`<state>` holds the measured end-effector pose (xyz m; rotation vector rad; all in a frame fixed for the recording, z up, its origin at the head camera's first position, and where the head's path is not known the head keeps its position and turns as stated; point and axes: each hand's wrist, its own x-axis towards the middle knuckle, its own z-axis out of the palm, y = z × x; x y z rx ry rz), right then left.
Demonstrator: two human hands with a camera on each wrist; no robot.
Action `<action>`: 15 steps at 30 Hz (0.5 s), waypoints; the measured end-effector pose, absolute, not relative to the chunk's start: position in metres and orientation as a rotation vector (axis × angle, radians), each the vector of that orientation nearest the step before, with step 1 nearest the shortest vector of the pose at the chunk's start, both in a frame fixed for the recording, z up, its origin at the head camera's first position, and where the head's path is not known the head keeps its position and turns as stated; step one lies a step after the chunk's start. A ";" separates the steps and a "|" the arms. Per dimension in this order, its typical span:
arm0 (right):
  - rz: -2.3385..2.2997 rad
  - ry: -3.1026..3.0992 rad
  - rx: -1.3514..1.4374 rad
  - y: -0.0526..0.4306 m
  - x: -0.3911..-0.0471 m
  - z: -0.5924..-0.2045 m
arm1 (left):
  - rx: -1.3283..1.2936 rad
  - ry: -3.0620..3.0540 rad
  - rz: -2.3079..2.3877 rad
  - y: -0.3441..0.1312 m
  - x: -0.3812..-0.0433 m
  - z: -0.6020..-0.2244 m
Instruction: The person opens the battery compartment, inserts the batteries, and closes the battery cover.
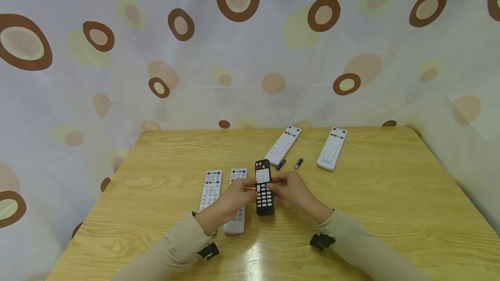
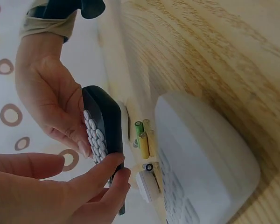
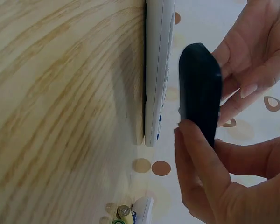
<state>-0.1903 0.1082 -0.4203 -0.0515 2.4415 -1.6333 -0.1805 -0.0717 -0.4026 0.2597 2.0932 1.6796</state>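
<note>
A black remote control (image 1: 264, 209) with white buttons is held between both hands, face toward the head camera. My left hand (image 1: 231, 198) holds its left edge, and in the left wrist view the fingertips (image 2: 117, 160) lie on that dark edge while the thumb stands off the buttons. My right hand (image 1: 293, 192) grips the opposite side, its thumb over the front and its fingers (image 3: 193, 135) against the side seen in the right wrist view. A white remote control (image 1: 234, 227) lies partly under the left hand, beside another white remote (image 1: 211, 187).
Farther back on the wooden table (image 1: 390, 203) lie two more white remotes, one tilted (image 1: 283, 145) and one at right (image 1: 332, 148). Two dark batteries (image 1: 298, 163) lie near them. The left wrist view shows a green battery (image 2: 139, 127) and a yellow battery (image 2: 143, 144). Patterned cloth (image 1: 273, 55) hangs behind.
</note>
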 end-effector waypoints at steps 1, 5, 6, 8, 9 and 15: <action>-1.596 2.448 -0.064 0.109 -0.190 -0.421 | 0.262 2.099 1.657 -0.072 -0.180 -0.403; -1.412 2.517 -0.132 0.110 -0.191 -0.420 | 0.241 2.100 1.578 -0.071 -0.180 -0.404; -1.381 2.521 -0.148 0.110 -0.191 -0.420 | 0.230 2.098 1.557 -0.071 -0.180 -0.405; -1.334 2.534 -0.183 0.110 -0.191 -0.421 | 0.217 2.096 1.519 -0.071 -0.180 -0.405; -1.329 2.525 -0.202 0.110 -0.191 -0.422 | 0.217 2.095 1.503 -0.071 -0.181 -0.407; -1.320 2.476 -0.169 0.107 -0.194 -0.429 | 0.254 2.150 1.383 -0.068 -0.182 -0.411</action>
